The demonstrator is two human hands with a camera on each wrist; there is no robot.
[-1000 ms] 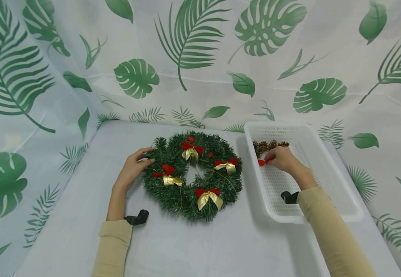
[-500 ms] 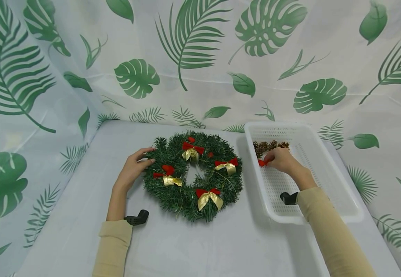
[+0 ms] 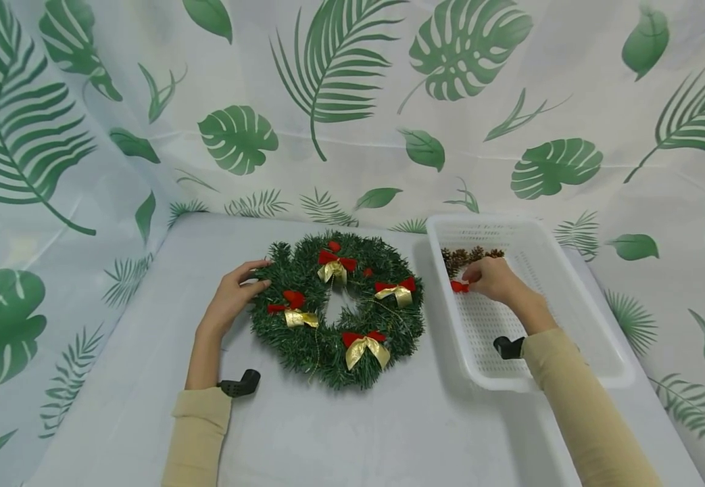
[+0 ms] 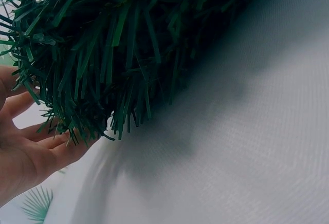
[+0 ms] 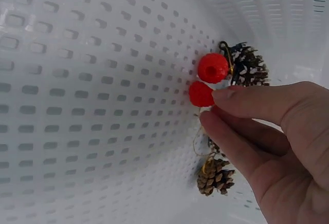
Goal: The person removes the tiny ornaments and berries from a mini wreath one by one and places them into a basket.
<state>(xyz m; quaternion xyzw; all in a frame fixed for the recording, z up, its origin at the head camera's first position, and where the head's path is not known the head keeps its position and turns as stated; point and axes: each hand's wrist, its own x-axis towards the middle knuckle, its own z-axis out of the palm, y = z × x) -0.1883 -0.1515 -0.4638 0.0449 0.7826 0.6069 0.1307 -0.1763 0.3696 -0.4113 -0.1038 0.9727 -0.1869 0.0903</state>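
**Pinching the berries, steadying the wreath**

Pinched between my right thumb and fingertips is a small red berry sprig.

From the head view, my right hand [image 3: 493, 279] sits inside the white basket [image 3: 577, 318], near its far left corner, holding the berries [image 3: 458, 287] just in front of the pinecones [image 3: 470, 256]. My left hand [image 3: 230, 301] lies on the bench [image 3: 340, 433] with relaxed fingers touching the wreath [image 3: 336, 308] at its left edge. Four red-and-gold bows [image 3: 364, 345] sit around the ring.

At the left wrist, my fingers [image 4: 31, 147] lie loose under the green needles [image 4: 118, 54], gripping nothing.

At the right wrist, two red berries [image 5: 208, 80] show just past my fingertips [image 5: 226, 94], touching the basket wall. A thin wire seems to run from them towards a lower pinecone [image 5: 215, 178], though I cannot tell whether they are joined.

To do this well, I judge I should keep the pinch close to the berries, lift straight up and slowly in case the wire snags a cone, and keep light pressure on the wreath.
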